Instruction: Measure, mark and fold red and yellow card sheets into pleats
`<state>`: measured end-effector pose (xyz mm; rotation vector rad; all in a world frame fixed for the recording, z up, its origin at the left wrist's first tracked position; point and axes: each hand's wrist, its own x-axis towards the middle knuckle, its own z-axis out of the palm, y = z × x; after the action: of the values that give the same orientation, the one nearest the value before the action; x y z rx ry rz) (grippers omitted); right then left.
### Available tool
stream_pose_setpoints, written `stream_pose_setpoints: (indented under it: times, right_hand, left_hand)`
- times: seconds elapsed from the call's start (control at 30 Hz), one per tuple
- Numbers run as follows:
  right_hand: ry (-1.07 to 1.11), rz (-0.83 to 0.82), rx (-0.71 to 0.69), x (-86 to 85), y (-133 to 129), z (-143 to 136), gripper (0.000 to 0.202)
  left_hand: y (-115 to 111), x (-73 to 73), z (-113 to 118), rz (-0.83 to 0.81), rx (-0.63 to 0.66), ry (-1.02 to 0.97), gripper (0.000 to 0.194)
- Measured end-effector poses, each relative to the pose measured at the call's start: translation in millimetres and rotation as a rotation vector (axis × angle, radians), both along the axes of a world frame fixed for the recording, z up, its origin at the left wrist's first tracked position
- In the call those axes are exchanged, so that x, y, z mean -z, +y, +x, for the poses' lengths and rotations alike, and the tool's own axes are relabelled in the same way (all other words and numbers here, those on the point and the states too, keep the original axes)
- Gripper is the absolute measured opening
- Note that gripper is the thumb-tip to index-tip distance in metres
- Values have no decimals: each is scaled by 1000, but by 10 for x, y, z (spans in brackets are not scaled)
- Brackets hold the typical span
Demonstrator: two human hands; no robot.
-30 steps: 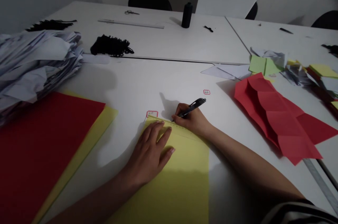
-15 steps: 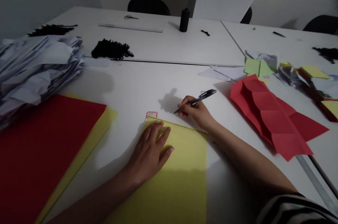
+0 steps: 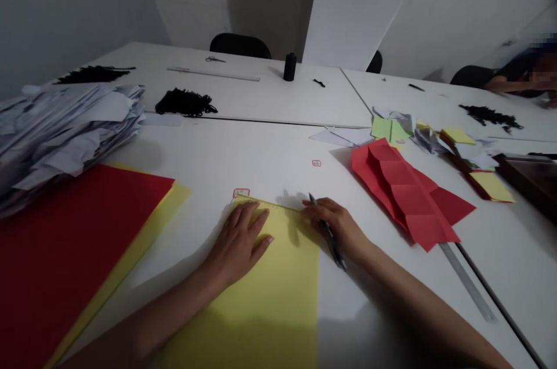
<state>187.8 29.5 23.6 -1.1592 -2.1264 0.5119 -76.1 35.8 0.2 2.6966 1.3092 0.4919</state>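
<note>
A sheet of yellow paper point(image 3: 265, 305) lies on the white table in front of me. Across its far edge runs a thin see-through ruler point(image 3: 282, 206) with small tick marks. My left hand point(image 3: 239, 241) lies flat with fingers spread, pressing on the paper and the ruler's left part. In my right hand point(image 3: 342, 227) is a dark pen point(image 3: 331, 244), slanting back toward me over the table. The fingertips of that hand are at the ruler's right end; whether they grip it is hard to see. A small red-bordered label point(image 3: 241, 192) sits by the paper's far left corner.
Red sheets point(image 3: 87, 241) lie over yellow ones at left, beside a heap of white paper point(image 3: 73, 131). Folded red paper point(image 3: 404, 189) stands at right, near a metal strip point(image 3: 467, 282). Black yarn point(image 3: 185, 103) and a black bottle point(image 3: 289, 67) are farther back. Another person point(image 3: 522, 76) sits far right.
My right hand has come nearer, down to the ruler's right end, and the pen has swung from pointing up and right to slanting down toward me. The view has tilted up and right.
</note>
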Motion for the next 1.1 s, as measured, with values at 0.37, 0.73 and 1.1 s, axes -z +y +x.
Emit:
stream_pose_setpoints:
  times: [0.37, 0.73, 1.1]
  right_hand:
    - [-383, 161, 111, 219, -174, 148, 32]
    - [-383, 131, 273, 187, -195, 349, 41]
    - [-297, 89, 512, 211, -146, 481, 34]
  left_hand:
    - [-271, -312, 246, -57, 138, 133, 44]
    - [-947, -430, 387, -447, 71, 352, 60]
    - [-862, -345, 303, -272, 154, 153, 49]
